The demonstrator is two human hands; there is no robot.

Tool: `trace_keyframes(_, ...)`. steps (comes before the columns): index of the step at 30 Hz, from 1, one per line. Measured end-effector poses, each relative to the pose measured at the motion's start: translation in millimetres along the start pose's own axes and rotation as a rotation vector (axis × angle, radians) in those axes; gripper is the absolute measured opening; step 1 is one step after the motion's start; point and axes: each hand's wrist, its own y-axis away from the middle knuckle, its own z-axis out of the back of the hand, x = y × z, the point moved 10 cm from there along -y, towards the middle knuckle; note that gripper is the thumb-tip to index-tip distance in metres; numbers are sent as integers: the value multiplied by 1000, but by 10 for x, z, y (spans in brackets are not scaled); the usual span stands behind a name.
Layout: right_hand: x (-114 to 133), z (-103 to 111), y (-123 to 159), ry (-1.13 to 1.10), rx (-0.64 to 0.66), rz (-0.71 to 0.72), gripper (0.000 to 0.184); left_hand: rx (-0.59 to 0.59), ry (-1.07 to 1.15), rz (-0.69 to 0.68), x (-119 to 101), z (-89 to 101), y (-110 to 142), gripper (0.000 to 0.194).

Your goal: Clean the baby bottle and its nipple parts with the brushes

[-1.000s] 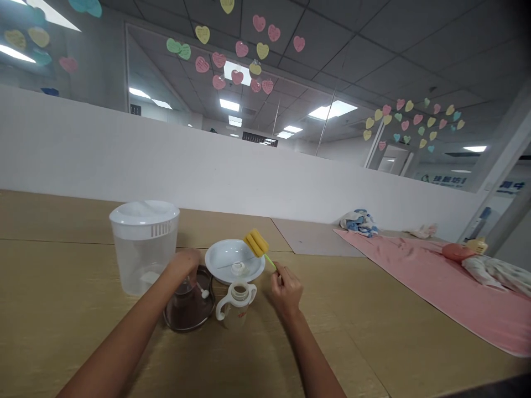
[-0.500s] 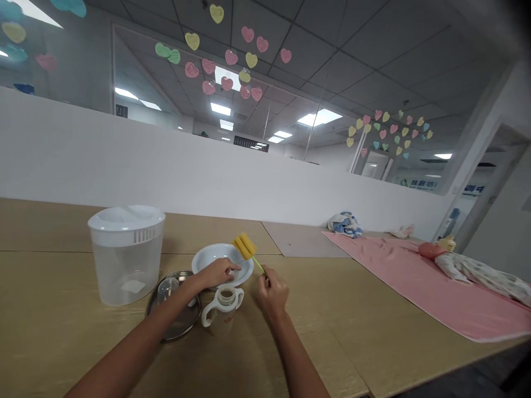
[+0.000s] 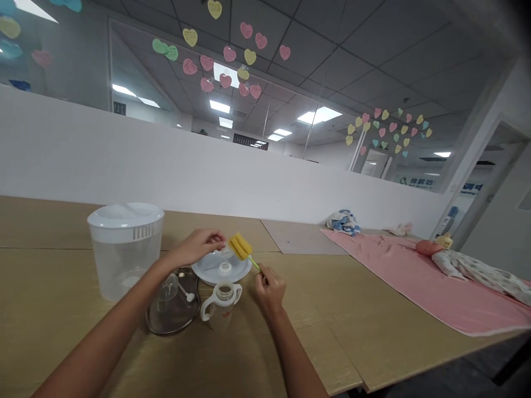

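Observation:
My right hand [image 3: 271, 287] is closed around the green handle of a yellow sponge brush [image 3: 240, 246], its head raised over the bowl's right side. My left hand [image 3: 201, 246] pinches a small clear piece [image 3: 224, 249] beside the sponge; it looks like a bottle nipple, partly hidden by my fingers. Below them is a white bowl [image 3: 244, 272] with a white collar ring [image 3: 225, 269] in it. In front of the bowl a baby bottle [image 3: 224, 304] with white handles stands upright, its mouth uncovered.
A metal tray [image 3: 176, 326] at left carries a clear cap [image 3: 168, 287] and a small white spoon [image 3: 189, 297]. Behind it stands a lidded translucent bin [image 3: 126, 249]. To the right, a pink cloth [image 3: 398, 271] bears a doll in spotted clothes [image 3: 477, 271]; a bundled cloth [image 3: 343, 222] lies by the wall.
My left hand has risen out of the bowl and moved left, now with the small clear piece in its fingers. The sponge brush has shifted slightly left and down.

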Motion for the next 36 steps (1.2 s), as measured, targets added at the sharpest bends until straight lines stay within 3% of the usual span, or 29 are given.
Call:
trace_keyframes(2,-62,22,-2,6,-26,-48,31,-1,-19,45,-69,198,144,30)
trace_keyframes(4,-129,33,0,10,-44,-98,31,94,-121,105,-32,252,284,22)
trace_keyframes(8,-144,-5,10,27,-31,-99,32,468,-189,356,431,-69,517,13)
trace_keyframes(12,-136,-53,19,46,4,-90,32,597,-291,471,838,-384,489,13)
trace_keyframes(15,-163,-45,17,47,0,-112,32,678,-368,479,960,-538,455,20)
trace_keyframes(18,-176,-35,12,51,-9,-126,32,610,-363,432,867,-524,344,36)
trace_keyframes(21,-167,-45,9,57,1,-127,32,344,-435,233,580,-416,56,29)
trace_keyframes(23,-162,-45,8,59,3,-129,32,234,-510,186,512,-454,-92,23)
trace_keyframes(29,-175,-34,8,58,2,-145,33,335,-612,236,816,-934,-297,26)
trace_keyframes(32,-175,-54,8,63,23,-151,33,378,-641,254,926,-1026,-310,25)
trace_keyframes(36,-172,-71,8,59,36,-156,33,375,-637,223,905,-1059,-303,11)
